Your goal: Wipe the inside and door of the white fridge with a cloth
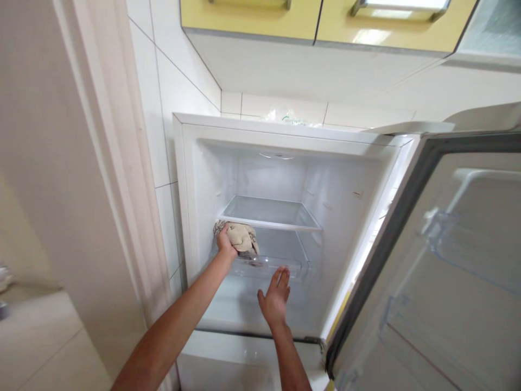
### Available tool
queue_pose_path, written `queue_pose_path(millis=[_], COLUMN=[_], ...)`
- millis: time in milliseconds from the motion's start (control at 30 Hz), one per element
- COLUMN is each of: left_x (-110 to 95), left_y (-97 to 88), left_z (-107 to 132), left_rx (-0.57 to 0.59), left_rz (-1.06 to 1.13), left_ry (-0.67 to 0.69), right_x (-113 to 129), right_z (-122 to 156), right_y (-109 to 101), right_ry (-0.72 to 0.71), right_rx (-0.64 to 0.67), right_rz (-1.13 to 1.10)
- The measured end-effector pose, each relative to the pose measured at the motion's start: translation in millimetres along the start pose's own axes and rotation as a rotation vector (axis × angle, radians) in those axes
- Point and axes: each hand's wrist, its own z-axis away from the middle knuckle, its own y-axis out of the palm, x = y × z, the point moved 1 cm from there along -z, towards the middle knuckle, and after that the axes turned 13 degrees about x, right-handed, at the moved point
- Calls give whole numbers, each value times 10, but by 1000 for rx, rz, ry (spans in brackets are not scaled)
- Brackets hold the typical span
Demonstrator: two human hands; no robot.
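Note:
My left hand (226,242) is closed on a bunched beige cloth (241,237) with darker patterned edges, at the left side inside the fridge. The cloth lies just under the front edge of the upper glass shelf (268,210). Below it is a clear plastic drawer or tray (280,266), partly hidden by the cloth and hands. My right hand (275,297) is held out with fingers stretched and the thumb apart, holding nothing. Its fingertips are near the front of the clear tray; whether they touch it I cannot tell.
The fridge door (459,260) stands wide open on the right, with clear door racks (443,228). Yellow cabinets (252,19) hang above. A clear plastic bag (287,117) rests on top of the fridge. At the left is a door frame (106,108).

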Motion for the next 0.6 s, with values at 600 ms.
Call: queue_pose_path(millis=[600], left_x=[-975], left_y=[241], left_z=[1755], left_rx=[69], left_rz=[26], left_ry=[443], right_x=[585], right_z=[270], right_y=[-1055], right_ry=[-3], right_rx=[-38], right_rz=[-832])
